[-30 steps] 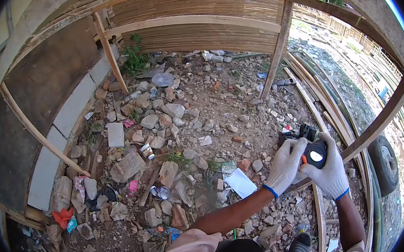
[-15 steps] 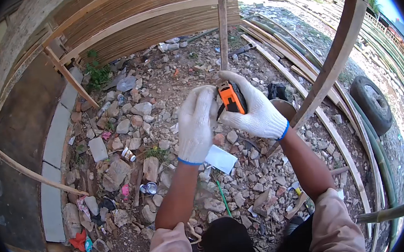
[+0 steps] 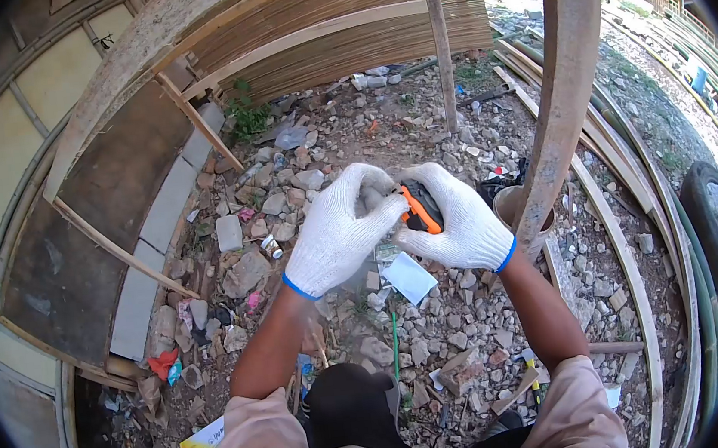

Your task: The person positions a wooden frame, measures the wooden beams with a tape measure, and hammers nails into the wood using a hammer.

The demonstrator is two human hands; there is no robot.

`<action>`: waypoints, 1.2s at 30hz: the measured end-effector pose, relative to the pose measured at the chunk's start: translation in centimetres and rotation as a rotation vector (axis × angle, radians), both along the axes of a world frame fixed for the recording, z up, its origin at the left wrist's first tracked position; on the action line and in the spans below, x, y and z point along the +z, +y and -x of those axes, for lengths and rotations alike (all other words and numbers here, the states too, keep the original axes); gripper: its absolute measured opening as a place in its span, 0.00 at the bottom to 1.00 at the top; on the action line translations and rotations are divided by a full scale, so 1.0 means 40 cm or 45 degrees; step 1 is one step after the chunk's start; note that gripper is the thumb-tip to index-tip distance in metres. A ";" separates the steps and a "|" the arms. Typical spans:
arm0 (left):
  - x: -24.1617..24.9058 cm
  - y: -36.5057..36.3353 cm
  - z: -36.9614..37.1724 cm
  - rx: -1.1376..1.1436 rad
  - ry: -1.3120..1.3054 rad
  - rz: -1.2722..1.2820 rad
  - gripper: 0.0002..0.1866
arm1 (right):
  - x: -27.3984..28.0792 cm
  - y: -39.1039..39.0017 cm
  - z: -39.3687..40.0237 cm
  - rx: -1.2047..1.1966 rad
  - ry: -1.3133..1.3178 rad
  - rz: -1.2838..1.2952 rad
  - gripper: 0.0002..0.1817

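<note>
While both gloved hands meet up over the rubble [image 3: 460, 335], the orange-and-black tape measure [image 3: 421, 208] sits between them, mostly in the right hand [image 3: 462, 218].
Right fingers are wrapped round its body, thumb underneath. Left hand [image 3: 338, 230] has its fingers curled, with the thumb at the tape measure's left edge, but can't tell if they're actually pinching it. There's 1 white sheet [image 3: 410, 278] on the stones below, and 1 tyre [image 3: 713, 224] off to the right.
</note>
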State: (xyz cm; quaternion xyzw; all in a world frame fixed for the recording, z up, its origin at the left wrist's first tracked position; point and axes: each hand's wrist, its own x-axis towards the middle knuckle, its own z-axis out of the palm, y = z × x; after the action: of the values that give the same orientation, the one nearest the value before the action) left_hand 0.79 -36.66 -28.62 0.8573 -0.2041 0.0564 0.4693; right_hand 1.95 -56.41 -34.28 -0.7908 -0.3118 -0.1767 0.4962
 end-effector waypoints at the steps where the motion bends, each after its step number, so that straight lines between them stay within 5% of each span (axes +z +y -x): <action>1: 0.004 -0.010 0.004 0.003 0.000 -0.014 0.15 | -0.015 -0.017 0.019 0.027 0.053 -0.026 0.37; 7: 0.131 -0.120 0.033 -0.345 0.146 -0.459 0.12 | -0.028 -0.096 0.128 0.069 0.113 -0.236 0.43; 8: 0.175 -0.148 0.054 -0.310 0.287 -0.294 0.11 | -0.008 -0.111 0.141 0.004 0.095 -0.212 0.44; 12: 0.382 -0.229 0.094 -0.168 -0.365 -0.233 0.06 | 0.017 -0.189 0.133 -0.031 0.407 -0.332 0.41; 15: 0.538 -0.258 0.069 -0.102 -0.800 -0.303 0.18 | -0.036 -0.242 0.116 -0.256 -0.108 -0.312 0.38; 17: 0.596 -0.292 0.015 -0.238 -1.071 -0.420 0.17 | -0.049 -0.243 0.115 -0.222 -0.155 -0.495 0.38; 19: 0.628 -0.334 -0.009 -0.235 -1.118 -0.519 0.18 | -0.045 -0.261 0.140 -0.184 -0.193 -0.663 0.39; 22: 0.669 -0.386 -0.050 -0.187 -1.196 -0.626 0.20 | -0.025 -0.284 0.198 0.006 0.373 -0.678 0.39; 36: 0.692 -0.411 -0.112 -0.220 -1.255 -0.757 0.19 | -0.165 -0.251 0.143 -0.277 0.423 -0.687 0.27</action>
State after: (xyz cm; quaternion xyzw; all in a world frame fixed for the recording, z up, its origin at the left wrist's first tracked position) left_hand 5.27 -53.08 -0.95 0.8050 -0.4747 0.3506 0.0610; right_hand -3.76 -66.44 -40.89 -0.6774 -0.0825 -0.1735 0.7101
